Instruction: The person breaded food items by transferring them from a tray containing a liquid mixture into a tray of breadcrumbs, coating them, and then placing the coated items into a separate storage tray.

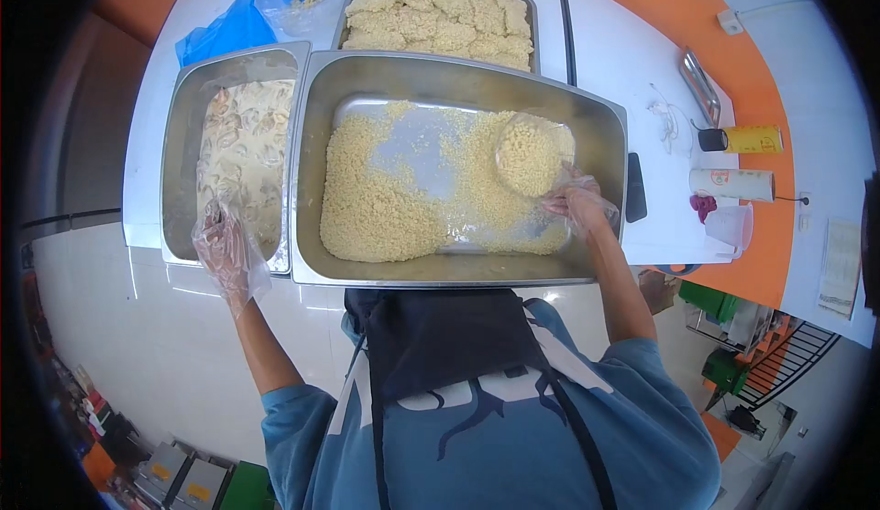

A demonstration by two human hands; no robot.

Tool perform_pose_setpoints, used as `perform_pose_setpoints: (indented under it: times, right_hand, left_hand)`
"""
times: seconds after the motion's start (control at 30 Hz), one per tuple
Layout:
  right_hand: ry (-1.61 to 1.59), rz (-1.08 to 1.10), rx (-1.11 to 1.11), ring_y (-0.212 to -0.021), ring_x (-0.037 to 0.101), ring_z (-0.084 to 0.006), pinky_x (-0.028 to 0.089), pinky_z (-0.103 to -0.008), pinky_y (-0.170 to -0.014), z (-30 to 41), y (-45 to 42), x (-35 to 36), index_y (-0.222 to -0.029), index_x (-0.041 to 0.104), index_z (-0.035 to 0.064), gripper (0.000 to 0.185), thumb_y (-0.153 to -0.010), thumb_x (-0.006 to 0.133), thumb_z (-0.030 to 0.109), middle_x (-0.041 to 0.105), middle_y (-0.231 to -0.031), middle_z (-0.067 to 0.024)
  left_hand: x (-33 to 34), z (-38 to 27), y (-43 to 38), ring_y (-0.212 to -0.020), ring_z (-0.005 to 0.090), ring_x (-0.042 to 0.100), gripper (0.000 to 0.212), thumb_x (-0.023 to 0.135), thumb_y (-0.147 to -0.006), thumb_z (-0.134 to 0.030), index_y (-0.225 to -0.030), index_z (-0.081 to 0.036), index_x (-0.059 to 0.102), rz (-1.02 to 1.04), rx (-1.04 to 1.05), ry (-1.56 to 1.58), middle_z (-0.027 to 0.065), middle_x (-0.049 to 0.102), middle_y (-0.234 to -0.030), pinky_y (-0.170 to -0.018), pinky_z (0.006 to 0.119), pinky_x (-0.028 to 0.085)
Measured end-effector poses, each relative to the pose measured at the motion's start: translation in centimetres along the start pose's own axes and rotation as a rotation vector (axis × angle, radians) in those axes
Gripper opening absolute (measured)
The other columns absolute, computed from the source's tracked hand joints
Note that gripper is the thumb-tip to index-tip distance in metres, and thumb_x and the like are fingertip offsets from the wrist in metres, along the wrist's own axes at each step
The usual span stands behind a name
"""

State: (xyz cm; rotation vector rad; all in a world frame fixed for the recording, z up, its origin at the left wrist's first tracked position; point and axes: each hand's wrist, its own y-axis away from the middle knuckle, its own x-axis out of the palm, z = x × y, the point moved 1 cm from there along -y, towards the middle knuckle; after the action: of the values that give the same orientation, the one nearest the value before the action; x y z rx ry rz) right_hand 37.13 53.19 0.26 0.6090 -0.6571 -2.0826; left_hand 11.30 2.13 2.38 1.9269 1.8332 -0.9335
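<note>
My left hand (223, 245), in a clear plastic glove, is over the front of a narrow steel pan (182, 159). Its fingers are at pieces of batter-coated food (244, 125), possibly chicken, lying in pale batter; whether they grip a piece is unclear. Also gloved, my right hand (581, 201) holds the rim of a clear plastic bowl (572, 140) full of pale yellow crumbs. That bowl is tilted, low inside a wide, deep steel pan (460, 273). Loose breading crumbs (371, 207) are heaped at the wide pan's left and spread thinly elsewhere, with bare metal between.
Behind the wide pan, a steel tray (535, 36) holds crumb-coated pieces (440, 18). Blue plastic bags (230, 29) lie at the back left. A dark phone (636, 187) rests right of the pan, with a paper roll (732, 185), yellow can (754, 139) and clear jug (730, 228) farther right.
</note>
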Motion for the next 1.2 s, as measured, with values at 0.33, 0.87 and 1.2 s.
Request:
perform_pose_setpoints:
  times: [0.33,0.87,1.2]
  right_hand:
    - [-0.004,0.016,-0.05,-0.068,0.067,-0.0232,0.058,-0.0295,-0.06,-0.2,-0.2,1.1,-0.141,0.024,-0.0021,0.065,-0.083,0.052,-0.004,0.064,-0.085,-0.0165]
    - [0.012,-0.149,-0.04,-0.068,0.067,-0.024,0.058,-0.0312,-0.056,2.4,1.6,1.1,-0.131,0.04,-0.0033,0.059,-0.074,0.05,-0.01,0.061,-0.085,-0.016]
    - [0.033,-0.127,-0.026,-0.061,0.066,-0.0239,0.057,-0.0303,-0.052,-0.7,-1.0,-1.5,-0.129,0.04,-0.0051,0.056,-0.074,0.051,-0.01,0.064,-0.08,-0.0192]
  left_hand:
    - [0.2,2.2,0.0,-0.07,0.0272,0.058,0.028,0.063,-0.082,-0.011,-0.106,0.001,0.064,0.017,-0.056,-0.1,0.0151,0.062,-0.084,-0.068,0.035,0.047]
    - [-0.2,-1.8,-0.2,-0.063,0.0216,0.056,0.028,0.058,-0.084,-0.015,-0.101,0.007,0.063,-0.029,-0.037,0.062,0.014,0.061,-0.075,-0.059,0.033,0.044]
    - [0.4,-1.1,-0.5,-0.061,0.0223,0.055,0.025,0.059,-0.085,-0.015,-0.099,0.005,0.064,-0.078,0.013,0.083,0.014,0.062,-0.073,-0.057,0.035,0.042]
